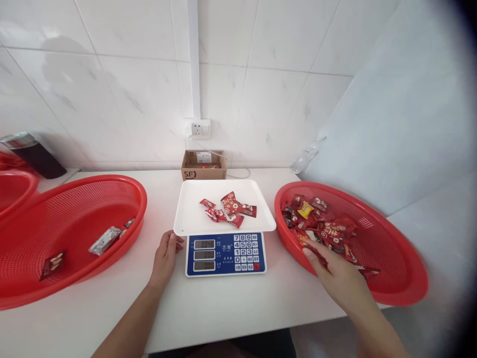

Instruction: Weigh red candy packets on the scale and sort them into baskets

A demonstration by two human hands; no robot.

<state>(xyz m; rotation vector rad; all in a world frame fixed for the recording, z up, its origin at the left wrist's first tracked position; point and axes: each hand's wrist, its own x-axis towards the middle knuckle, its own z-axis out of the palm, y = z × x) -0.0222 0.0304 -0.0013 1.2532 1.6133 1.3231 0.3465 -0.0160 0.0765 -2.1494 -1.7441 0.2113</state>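
A digital scale [225,253] with a blue keypad stands at the table's middle, and its white tray [190,209] carries several red wrapped candies [228,208]. My left hand [166,257] rests at the tray's front left corner, fingers curled against its edge. My right hand [337,278] reaches into the red basket [391,278] on the right. Its fingers lie on the heap of wrapped candies [324,223] there. Whether they grip one is hidden.
A large red basket [74,199] on the left holds three packets. Another red basket [13,186] and a dark container [32,154] sit at the far left. A cardboard box [203,165] stands against the tiled wall under a socket [198,129].
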